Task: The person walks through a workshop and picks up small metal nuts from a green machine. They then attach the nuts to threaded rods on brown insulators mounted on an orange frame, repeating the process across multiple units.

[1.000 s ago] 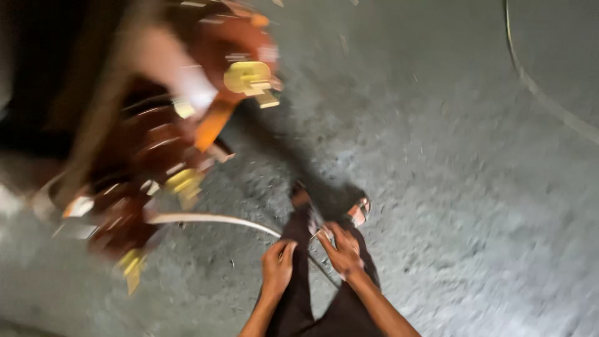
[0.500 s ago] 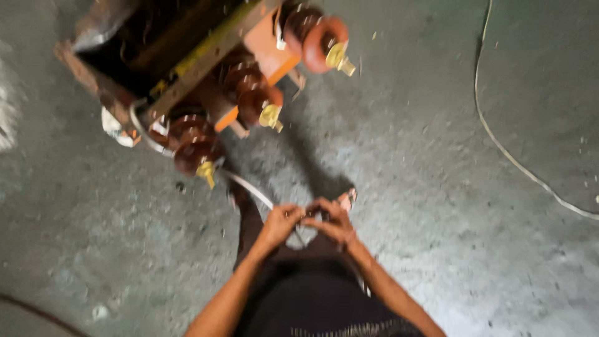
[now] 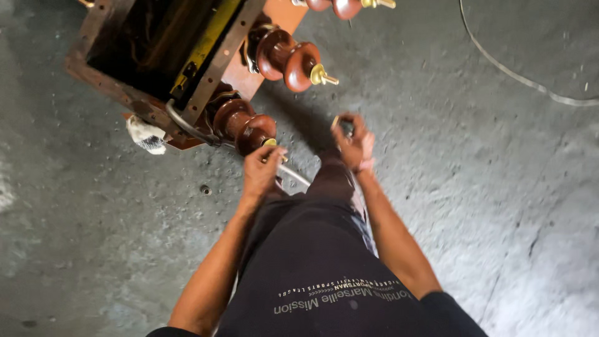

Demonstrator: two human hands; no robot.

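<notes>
A rusty brown metal frame [image 3: 100, 75] with a yellow bar lies on the concrete floor. Brown ribbed insulators stick out of its side. My left hand [image 3: 261, 170] pinches the brass tip [image 3: 269, 143] of the nearest insulator [image 3: 244, 125]. A second insulator [image 3: 288, 57] with a brass stud sits above it, and a third [image 3: 340, 6] is cut off at the top edge. My right hand [image 3: 354, 142] is curled in front of my dark trouser leg, fingers closed around a small metal piece that is mostly hidden.
A white rag [image 3: 146, 135] lies at the frame's lower corner. A grey tube [image 3: 294, 175] runs from the frame under my left hand. A thin cable [image 3: 518, 76] curves across the floor at the upper right. A small nut [image 3: 204, 189] lies on the concrete.
My hands were together in front of my legs. Now they are apart: the left has reached the nearest insulator's brass tip, and the right has lifted to the right. The view has steadied.
</notes>
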